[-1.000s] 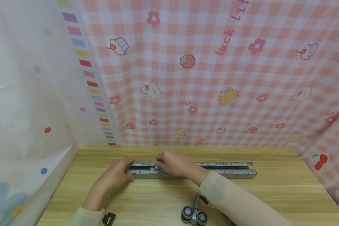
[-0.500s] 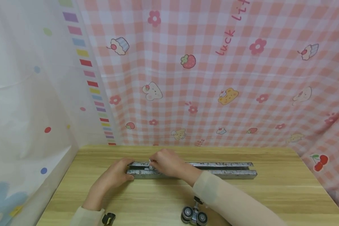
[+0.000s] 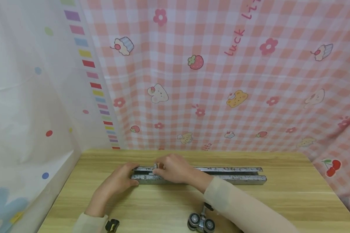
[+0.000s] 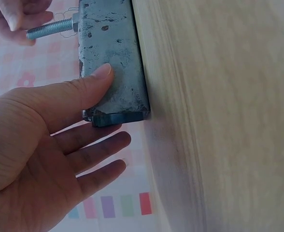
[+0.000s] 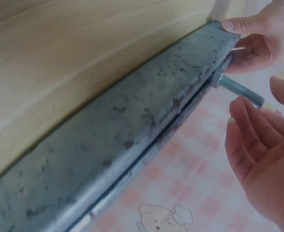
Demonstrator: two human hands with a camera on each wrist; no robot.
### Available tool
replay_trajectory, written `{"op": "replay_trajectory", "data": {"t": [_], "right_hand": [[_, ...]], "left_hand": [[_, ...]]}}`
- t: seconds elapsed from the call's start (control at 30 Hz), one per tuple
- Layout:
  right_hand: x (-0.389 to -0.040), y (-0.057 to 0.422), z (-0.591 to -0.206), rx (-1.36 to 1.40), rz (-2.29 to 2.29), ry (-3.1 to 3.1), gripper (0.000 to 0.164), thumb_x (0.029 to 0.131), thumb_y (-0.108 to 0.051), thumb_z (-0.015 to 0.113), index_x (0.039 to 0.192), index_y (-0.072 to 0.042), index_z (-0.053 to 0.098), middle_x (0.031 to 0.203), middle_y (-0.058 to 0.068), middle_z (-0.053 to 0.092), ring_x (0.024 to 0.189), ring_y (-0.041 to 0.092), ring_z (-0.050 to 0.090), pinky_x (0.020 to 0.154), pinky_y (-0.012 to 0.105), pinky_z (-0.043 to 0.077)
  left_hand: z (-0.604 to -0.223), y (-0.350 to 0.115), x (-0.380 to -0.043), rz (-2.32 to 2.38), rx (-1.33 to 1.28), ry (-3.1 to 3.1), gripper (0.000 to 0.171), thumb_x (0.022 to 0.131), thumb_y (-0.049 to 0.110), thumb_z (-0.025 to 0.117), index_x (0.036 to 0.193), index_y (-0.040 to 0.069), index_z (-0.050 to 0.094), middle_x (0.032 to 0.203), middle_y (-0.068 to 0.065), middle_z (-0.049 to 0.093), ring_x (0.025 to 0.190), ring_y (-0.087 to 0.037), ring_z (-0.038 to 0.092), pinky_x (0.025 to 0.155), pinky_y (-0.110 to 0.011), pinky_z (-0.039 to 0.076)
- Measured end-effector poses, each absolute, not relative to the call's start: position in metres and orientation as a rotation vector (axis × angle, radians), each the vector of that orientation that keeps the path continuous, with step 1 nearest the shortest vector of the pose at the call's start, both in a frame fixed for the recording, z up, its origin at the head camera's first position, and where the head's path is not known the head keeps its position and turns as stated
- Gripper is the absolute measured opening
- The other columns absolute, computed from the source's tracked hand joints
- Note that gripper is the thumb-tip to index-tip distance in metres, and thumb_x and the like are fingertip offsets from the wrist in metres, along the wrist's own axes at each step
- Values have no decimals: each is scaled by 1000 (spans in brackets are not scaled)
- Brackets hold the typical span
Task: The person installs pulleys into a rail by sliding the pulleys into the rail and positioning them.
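A worn steel channel rail [image 3: 239, 178] lies across the table, its slot facing up. My left hand [image 3: 121, 177] holds the rail's left end, thumb on the near side and fingers at the far side and end face. Out of the slot close to that end stands a threaded bolt with a hex nut [image 5: 241, 89]; what it is fixed to inside the rail is hidden. My right hand [image 3: 175, 169] is at the bolt. Thumb and bent fingers lie apart on either side of it, with fingertips right beside the threads in the right wrist view.
A roller trolley [image 3: 201, 222] with black-rimmed wheels and a bolt lies on the wooden table [image 3: 151, 207], near the front and partly under the right sleeve. A pink checked cloth [image 3: 175, 81] hangs behind the table, a white one [image 3: 32, 106] at the left.
The right hand and the bolt have moved left along the slot. Its thumb and fingers have since spread away from the bolt. The left hand keeps its place on the rail's end.
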State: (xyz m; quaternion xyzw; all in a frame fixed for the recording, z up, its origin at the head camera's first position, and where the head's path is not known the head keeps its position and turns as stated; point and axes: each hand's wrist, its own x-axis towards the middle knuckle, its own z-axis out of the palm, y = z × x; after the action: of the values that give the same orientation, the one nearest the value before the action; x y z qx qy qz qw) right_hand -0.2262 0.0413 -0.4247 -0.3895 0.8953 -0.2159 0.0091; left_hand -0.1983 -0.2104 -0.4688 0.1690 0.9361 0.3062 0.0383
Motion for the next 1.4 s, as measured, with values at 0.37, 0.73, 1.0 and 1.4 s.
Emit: {"op": "replay_trajectory", "data": {"t": [0.37,0.73,1.0,1.4], "right_hand": [[-208,75,-396,-1231,-773,2797,46,102,-35,70,140,-8,65,114,3,76,78,5,66,58,21,51],[-190,128,-393,-1652,-688,2927,48,99,-38,73,135,-6,68,130,9,71,111,22,71,90,40,62],[-173,178,-401,-1724,-616,3012,57,105,-54,57,141,-10,64,146,9,61,128,28,62,98,51,58],[-145,255,-407,-1460,-497,3105,76,87,-39,84,153,-17,54,166,5,40,140,29,49,105,59,47]], "left_hand": [[-465,-208,-197,920,509,2876,61,79,0,88,134,-10,63,133,-27,65,126,-45,60,110,-59,48],[-464,-209,-196,934,509,2868,60,80,-1,87,134,-10,63,133,-27,65,127,-46,59,110,-59,47],[-465,-207,-196,927,496,2863,60,81,-1,87,135,-10,63,134,-27,64,128,-46,59,109,-59,48],[-467,-207,-197,905,494,2886,59,81,0,87,134,-9,64,134,-25,65,128,-44,59,110,-58,48]]}}
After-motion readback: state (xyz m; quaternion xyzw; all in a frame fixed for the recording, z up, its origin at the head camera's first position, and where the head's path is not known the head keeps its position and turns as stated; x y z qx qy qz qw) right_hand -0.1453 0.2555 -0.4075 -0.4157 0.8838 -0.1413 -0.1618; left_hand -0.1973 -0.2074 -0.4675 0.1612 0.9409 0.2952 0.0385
